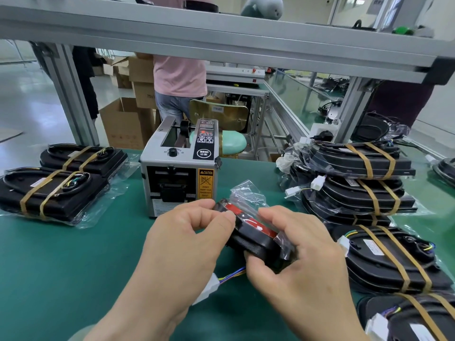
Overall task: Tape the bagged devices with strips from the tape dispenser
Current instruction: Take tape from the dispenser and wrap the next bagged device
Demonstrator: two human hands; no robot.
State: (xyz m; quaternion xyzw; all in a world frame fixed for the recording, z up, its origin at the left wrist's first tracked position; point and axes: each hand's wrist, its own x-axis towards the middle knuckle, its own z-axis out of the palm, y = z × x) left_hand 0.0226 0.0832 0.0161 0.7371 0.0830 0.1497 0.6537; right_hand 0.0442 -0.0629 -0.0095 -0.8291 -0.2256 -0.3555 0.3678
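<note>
Both hands hold a black bagged device (253,238) with a red strip on its edge, raised on edge above the green mat, its clear bag end sticking up. My left hand (189,232) pinches its upper left end with curled fingers. My right hand (298,252) grips its lower right side, thumb under it. A white connector (209,289) on coloured wires hangs below. The grey tape dispenser (178,166) stands just behind the hands; I see no strip at its outlet.
Two bagged devices banded with brown tape lie at the left (53,190). A tall stack of taped devices (354,178) and more (391,259) fill the right side. An aluminium shelf frame (221,38) crosses overhead. A person in a pink shirt (181,75) stands beyond the bench.
</note>
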